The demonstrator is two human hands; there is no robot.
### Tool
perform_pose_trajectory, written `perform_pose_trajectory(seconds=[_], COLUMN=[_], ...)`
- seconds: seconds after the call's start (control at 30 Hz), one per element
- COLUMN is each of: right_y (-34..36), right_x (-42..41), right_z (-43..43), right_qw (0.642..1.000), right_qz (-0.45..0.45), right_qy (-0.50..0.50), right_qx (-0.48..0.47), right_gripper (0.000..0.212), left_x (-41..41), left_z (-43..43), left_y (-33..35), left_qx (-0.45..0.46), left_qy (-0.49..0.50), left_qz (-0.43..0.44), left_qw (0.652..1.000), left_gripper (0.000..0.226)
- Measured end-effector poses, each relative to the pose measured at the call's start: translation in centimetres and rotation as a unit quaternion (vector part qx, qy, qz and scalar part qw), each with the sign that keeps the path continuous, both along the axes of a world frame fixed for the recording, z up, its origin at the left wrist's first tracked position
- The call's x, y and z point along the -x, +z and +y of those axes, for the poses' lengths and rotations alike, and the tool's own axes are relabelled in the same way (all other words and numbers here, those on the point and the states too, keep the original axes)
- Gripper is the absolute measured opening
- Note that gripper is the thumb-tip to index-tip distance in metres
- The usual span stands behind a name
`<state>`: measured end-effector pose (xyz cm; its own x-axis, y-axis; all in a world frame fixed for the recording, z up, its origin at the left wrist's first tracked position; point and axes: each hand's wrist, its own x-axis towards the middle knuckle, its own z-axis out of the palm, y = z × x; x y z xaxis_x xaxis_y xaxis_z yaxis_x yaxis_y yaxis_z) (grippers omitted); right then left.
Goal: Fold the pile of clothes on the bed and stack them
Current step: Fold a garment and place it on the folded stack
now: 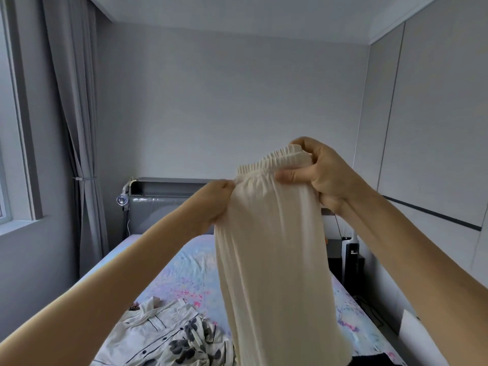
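Note:
I hold a cream garment with an elastic waistband (274,249) up in the air over the bed (190,270). My left hand (214,204) pinches the waistband's left end. My right hand (322,173) grips the waistband's right end, thumb across the front. The cloth hangs straight down from both hands and hides the middle of the bed. Below it, on the near left of the bed, lies a crumpled white shirt with dark piping and grey flower print (169,336). A dark piece of cloth (375,359) shows at the bottom right edge.
The bed has a pale floral sheet and a grey headboard (169,207) against the far wall. A curtain (76,128) and window stand at the left. A dark bedside unit (346,257) with cables sits on the right, beside a white panel (412,326).

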<state>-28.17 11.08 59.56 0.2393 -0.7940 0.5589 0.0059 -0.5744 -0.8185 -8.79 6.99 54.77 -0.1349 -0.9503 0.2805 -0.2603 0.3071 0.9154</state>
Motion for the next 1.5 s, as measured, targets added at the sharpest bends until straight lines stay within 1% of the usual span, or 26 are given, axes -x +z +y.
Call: perform_pose_trajectory(seconds=[0.07, 0.1, 0.13, 0.17, 0.23, 0.27, 0.33, 0.4, 0.47, 0.53, 0.57, 0.63, 0.7, 0.77, 0.83, 0.87, 0.93, 0.97, 1.0, 1.07, 1.17, 1.23, 1.3, 1.4, 1.47, 1.5], right_y=[0.8, 1.0, 1.2, 1.2, 0.6, 0.1, -1.4, -3.8, -7.1, -11.1, -13.2, -17.0, -19.7, -21.2, -21.6, -21.6, -21.6, -21.3, -21.3, -21.3, -20.5, -18.8, -16.6, -13.5, -12.3, -11.6], right_x=[0.0, 0.3, 0.6, 1.1, 2.0, 2.4, 3.0, 3.0, 2.6, 2.3, 2.1, 2.0, 1.6, 1.3, 1.4, 1.7, 2.3, 2.6, 3.0, 3.4, 3.4, 3.2, 3.0, 2.4, 1.7, 1.1], right_z=[-0.5, -0.8, -0.8, -1.0, -1.5, -1.8, -2.5, -3.5, -3.9, -3.7, -3.3, -2.6, -2.2, -1.8, -1.2, -0.8, -0.3, 0.0, 0.0, -0.7, -1.1, -1.1, -1.4, -1.8, -2.2, -2.0], right_qw=[0.998, 0.998, 0.997, 0.998, 0.997, 0.995, 0.992, 0.989, 0.985, 0.98, 0.977, 0.971, 0.956, 0.937, 0.925, 0.924, 0.927, 0.932, 0.936, 0.937, 0.938, 0.926, 0.909, 0.904, 0.903, 0.903], right_qz=[-0.055, -0.059, -0.056, -0.052, -0.064, -0.076, -0.099, -0.107, -0.098, -0.052, -0.011, 0.063, 0.133, 0.195, 0.217, 0.215, 0.182, 0.139, 0.089, -0.023, -0.123, -0.185, -0.211, -0.207, -0.194, -0.193], right_qy=[0.016, 0.026, 0.035, 0.038, 0.03, 0.024, 0.009, -0.026, -0.038, -0.01, 0.011, 0.026, 0.028, 0.019, 0.017, 0.022, 0.047, 0.053, 0.058, 0.058, 0.035, 0.025, 0.023, 0.031, 0.022, 0.028], right_qx=[-0.018, -0.025, -0.027, -0.029, -0.041, -0.054, -0.072, -0.099, -0.137, -0.194, -0.212, -0.23, -0.262, -0.288, -0.31, -0.316, -0.324, -0.33, -0.336, -0.343, -0.323, -0.328, -0.358, -0.374, -0.382, -0.383], right_gripper=[0.046, 0.048, 0.046, 0.041, 0.033, 0.031, 0.026, 0.022, 0.027, 0.034, 0.033, 0.022, 0.024, 0.017, 0.009, 0.013, 0.014, 0.009, 0.011, 0.021, 0.037, 0.033, 0.057, 0.042, 0.036, 0.036], left_x=[0.4, 0.3, 0.2, 0.2, 0.2, 0.3, 0.7, 1.4, 2.0, 2.3, 2.2, 1.9, 1.5, 0.9, -0.1, -0.7, -2.3, -3.2, -4.2, -6.3, -9.2, -10.4, -10.9, -10.6, -9.5, -8.6], left_z=[-0.1, -0.4, -0.4, -0.4, -0.5, -0.5, -0.9, -1.0, -1.4, -1.8, -2.1, -2.5, -2.8, -2.8, -2.8, -2.9, -3.1, -3.3, -3.5, -3.8, -4.6, -5.2, -5.6, -6.4, -6.6, -6.2], left_y=[1.4, 2.2, 2.9, 3.3, 3.6, 3.6, 3.4, 2.9, 2.4, 1.9, 1.7, 1.8, 2.1, 2.5, 2.7, 2.8, 2.8, 2.7, 2.5, 1.7, -0.1, -1.8, -3.6, -6.4, -8.7, -9.9], left_qx=[-0.03, -0.029, -0.019, -0.007, -0.01, -0.035, -0.122, -0.198, -0.221, -0.222, -0.218, -0.209, -0.2, -0.195, -0.191, -0.19, -0.189, -0.191, -0.195, -0.201, -0.202, -0.204, -0.199, -0.186, -0.183, -0.191], left_qy=[-0.049, -0.077, -0.103, -0.119, -0.132, -0.132, -0.141, -0.141, -0.124, -0.103, -0.092, -0.076, -0.062, -0.057, -0.05, -0.044, -0.019, -0.002, 0.014, 0.048, 0.079, 0.089, 0.103, 0.11, 0.105, 0.1], left_qz=[0.111, 0.128, 0.117, 0.095, 0.073, 0.08, 0.092, 0.074, 0.074, 0.102, 0.118, 0.145, 0.15, 0.157, 0.169, 0.174, 0.185, 0.195, 0.207, 0.238, 0.312, 0.353, 0.37, 0.403, 0.378, 0.349], left_qw=[0.992, 0.988, 0.988, 0.988, 0.989, 0.987, 0.978, 0.967, 0.964, 0.964, 0.964, 0.964, 0.966, 0.967, 0.966, 0.965, 0.964, 0.962, 0.958, 0.949, 0.925, 0.909, 0.902, 0.89, 0.901, 0.912], left_gripper=[0.042, 0.054, 0.062, 0.059, 0.04, 0.033, 0.019, 0.016, 0.02, 0.021, 0.02, 0.018, 0.017, 0.017, 0.017, 0.017, 0.017, 0.017, 0.017, 0.017, 0.013, 0.009, 0.005, 0.015, 0.022, 0.024])
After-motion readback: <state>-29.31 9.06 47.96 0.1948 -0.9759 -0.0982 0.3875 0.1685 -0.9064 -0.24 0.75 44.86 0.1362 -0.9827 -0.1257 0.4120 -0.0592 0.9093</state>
